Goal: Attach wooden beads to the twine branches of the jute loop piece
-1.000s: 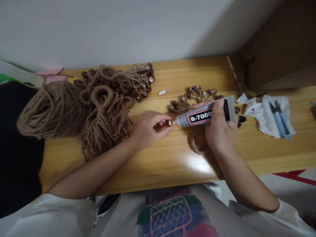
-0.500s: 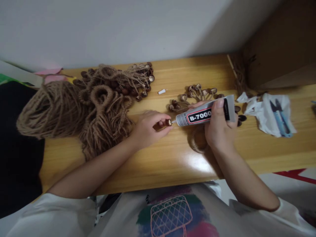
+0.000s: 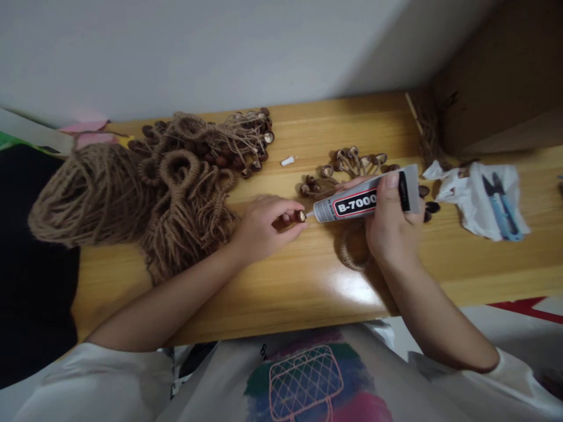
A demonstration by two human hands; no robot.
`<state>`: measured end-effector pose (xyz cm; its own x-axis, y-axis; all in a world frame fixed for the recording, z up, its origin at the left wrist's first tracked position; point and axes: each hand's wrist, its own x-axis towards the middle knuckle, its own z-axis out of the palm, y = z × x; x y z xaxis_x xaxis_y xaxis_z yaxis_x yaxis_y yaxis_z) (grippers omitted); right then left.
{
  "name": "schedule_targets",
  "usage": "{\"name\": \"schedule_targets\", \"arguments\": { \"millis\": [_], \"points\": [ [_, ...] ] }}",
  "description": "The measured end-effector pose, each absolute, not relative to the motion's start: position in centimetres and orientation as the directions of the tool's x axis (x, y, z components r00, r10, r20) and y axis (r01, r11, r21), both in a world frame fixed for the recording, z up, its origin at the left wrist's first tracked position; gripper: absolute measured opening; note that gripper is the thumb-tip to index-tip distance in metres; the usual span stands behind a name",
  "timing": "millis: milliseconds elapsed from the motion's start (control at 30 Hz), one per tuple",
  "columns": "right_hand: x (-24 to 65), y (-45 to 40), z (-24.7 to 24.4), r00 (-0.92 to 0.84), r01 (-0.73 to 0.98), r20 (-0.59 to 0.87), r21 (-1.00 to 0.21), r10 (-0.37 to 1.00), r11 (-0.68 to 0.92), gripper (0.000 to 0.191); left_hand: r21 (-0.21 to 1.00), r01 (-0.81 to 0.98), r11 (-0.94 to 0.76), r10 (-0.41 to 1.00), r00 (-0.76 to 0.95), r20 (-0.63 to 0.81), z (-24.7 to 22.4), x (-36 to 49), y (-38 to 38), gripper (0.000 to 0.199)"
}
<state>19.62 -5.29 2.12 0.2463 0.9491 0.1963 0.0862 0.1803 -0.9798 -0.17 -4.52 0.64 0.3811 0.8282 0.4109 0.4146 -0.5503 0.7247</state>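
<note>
My left hand (image 3: 270,225) pinches a small brown acorn cap (image 3: 301,216), its pale hollow side facing right. In my right hand (image 3: 391,223) is a grey glue tube (image 3: 352,201) marked B-7000, its thin nozzle at the cap's opening. Behind the tube lie several capped cords (image 3: 352,161) in a loose bunch. A wrapped cord ring (image 3: 350,251) sits below the tube, partly hidden by my right hand. The small white tube cap (image 3: 287,160) rests on the table beyond my hands.
On the left are a ball of brown twine (image 3: 88,196) and a pile of knotted cords (image 3: 185,211). Blue snips (image 3: 504,211) lie on white plastic (image 3: 472,190) at the right. A cardboard box (image 3: 501,82) stands behind them on the wooden table (image 3: 272,305).
The acorn cap has turned slightly in my left fingers, showing more of its side. Both hands otherwise keep nearly the same place.
</note>
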Motion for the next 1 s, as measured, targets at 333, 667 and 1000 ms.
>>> {"name": "schedule_targets", "arguments": {
  "millis": [333, 667, 1000],
  "points": [
    [19.78, -5.4, 2.25, 0.215, 0.151, 0.175, -0.978, 0.961, 0.144, 0.042, 0.729, 0.425, -0.536, 0.838, 0.375, 0.398, 0.59, -0.19, -4.54, 0.016],
    [19.65, -5.46, 2.3, 0.212, 0.132, 0.177, -0.98, 0.961, 0.151, 0.04, 0.734, 0.425, -0.529, 0.841, 0.382, 0.384, 0.53, -0.15, -4.55, 0.016],
    [19.36, -5.69, 2.55, 0.189, 0.195, 0.187, -0.969, 0.964, 0.15, 0.046, 0.726, 0.432, -0.536, 0.837, 0.387, 0.387, 0.41, -0.22, -4.48, 0.017]
  ]
}}
